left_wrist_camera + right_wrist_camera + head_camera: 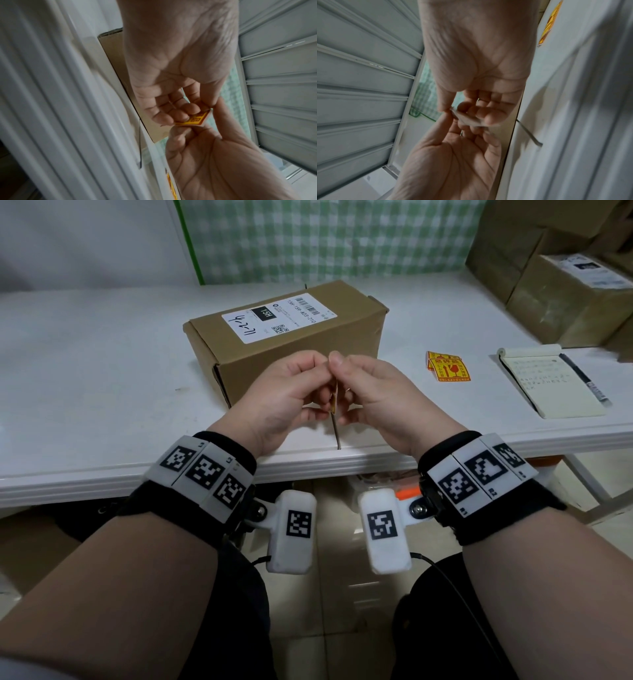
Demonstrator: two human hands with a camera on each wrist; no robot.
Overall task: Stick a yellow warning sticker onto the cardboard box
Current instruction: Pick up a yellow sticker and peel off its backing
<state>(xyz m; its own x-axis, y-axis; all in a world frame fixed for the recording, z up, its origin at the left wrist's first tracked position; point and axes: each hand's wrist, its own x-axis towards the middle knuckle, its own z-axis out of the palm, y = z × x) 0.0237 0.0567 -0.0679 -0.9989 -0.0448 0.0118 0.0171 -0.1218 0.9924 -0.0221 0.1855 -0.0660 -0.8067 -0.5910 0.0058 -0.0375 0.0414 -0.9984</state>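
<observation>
A brown cardboard box with a white shipping label lies on the white table, just beyond my hands. Both hands hold one yellow warning sticker edge-on in front of the box. My left hand pinches it between thumb and curled fingers. My right hand pinches it from the other side. In the left wrist view the sticker shows its yellow and red printed face under my left fingertips. Its pale back appears in the right wrist view. Both thumbs meet at its top corner.
A small pile of spare yellow stickers lies on the table to the right of the box. Further right are a notepad and a black pen. Several larger cardboard boxes are stacked at the back right.
</observation>
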